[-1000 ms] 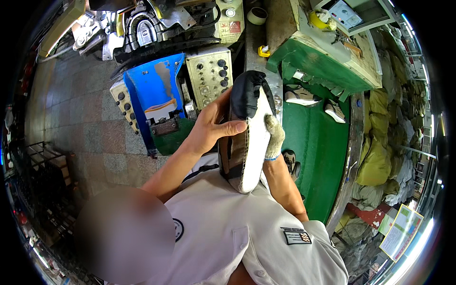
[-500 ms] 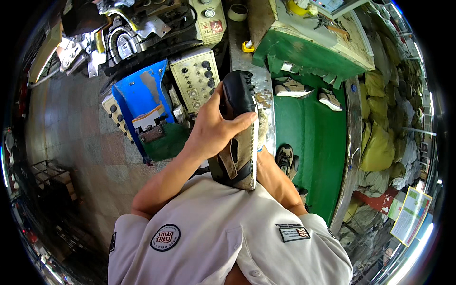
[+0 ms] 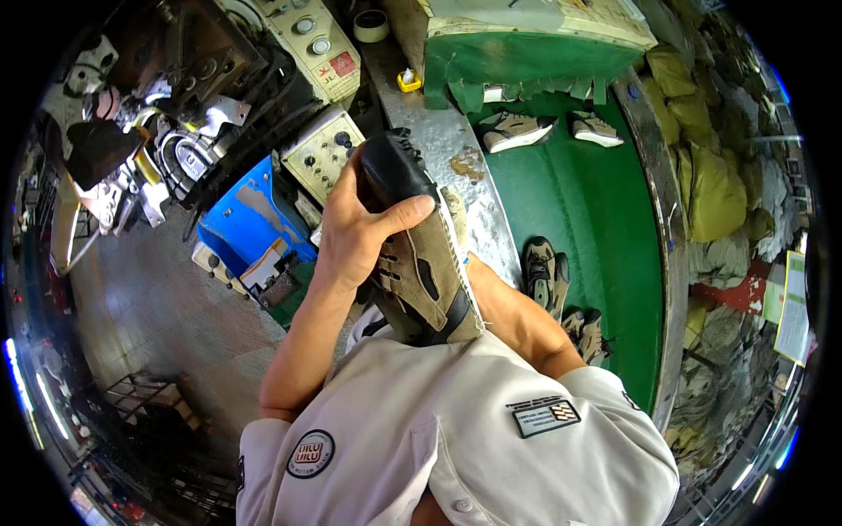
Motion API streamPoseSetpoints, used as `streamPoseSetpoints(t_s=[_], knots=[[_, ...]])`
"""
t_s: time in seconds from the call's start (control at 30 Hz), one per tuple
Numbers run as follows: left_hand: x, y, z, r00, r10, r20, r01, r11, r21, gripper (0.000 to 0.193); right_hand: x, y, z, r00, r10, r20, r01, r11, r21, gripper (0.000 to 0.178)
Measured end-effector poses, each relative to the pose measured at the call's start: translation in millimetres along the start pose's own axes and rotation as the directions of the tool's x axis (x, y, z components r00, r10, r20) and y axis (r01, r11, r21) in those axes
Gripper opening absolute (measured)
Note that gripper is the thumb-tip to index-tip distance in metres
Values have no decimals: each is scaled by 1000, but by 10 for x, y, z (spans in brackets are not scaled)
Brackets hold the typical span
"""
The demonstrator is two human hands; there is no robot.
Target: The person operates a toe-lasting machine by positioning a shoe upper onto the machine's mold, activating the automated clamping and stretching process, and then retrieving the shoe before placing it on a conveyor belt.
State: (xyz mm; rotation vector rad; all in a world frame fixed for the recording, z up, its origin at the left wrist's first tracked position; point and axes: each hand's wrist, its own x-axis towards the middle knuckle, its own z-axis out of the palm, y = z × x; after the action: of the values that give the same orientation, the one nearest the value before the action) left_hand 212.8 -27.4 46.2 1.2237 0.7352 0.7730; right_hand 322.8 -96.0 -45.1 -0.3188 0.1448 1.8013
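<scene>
A brown and black shoe upper (image 3: 416, 279) is held lengthwise before my chest, its black toe pointing away from me and its heel end close to my shirt. White stitching runs along its right edge. My left hand (image 3: 358, 230) is closed around the toe part, with the thumb pressed across the upper near the stitched edge. Behind the right side of the shoe upper is my right hand (image 3: 454, 213), of which only a strip of pale knit, apparently a glove, shows. Its fingers are hidden, so its grip cannot be made out.
A machine (image 3: 189, 145) with metal clamps stands at the far left, beside a control box (image 3: 320, 151) and a blue guard (image 3: 250, 206). To the right, several shoes (image 3: 517, 130) rest on a green surface (image 3: 605, 254) bordered by a metal ledge (image 3: 491, 197). Yellowish sacks (image 3: 715, 202) lie beyond.
My view has turned, so the machine shows more fully and the bench shoes appear shifted. The left hand keeps its hold on the shoe upper, which now leans more to the left.
</scene>
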Motion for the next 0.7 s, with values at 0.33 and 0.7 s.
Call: streamPoseSetpoints(t_s=[0.33, 0.7], knots=[[14, -30, 94, 993, -19, -113, 11, 998, -68, 50, -75, -195, -173, 997, -74, 11, 75, 997, -11, 56], [123, -128, 125, 956, -130, -263, 97, 986, -133, 30, -47, -320, -202, 986, -99, 131, 121, 977, -177, 54]])
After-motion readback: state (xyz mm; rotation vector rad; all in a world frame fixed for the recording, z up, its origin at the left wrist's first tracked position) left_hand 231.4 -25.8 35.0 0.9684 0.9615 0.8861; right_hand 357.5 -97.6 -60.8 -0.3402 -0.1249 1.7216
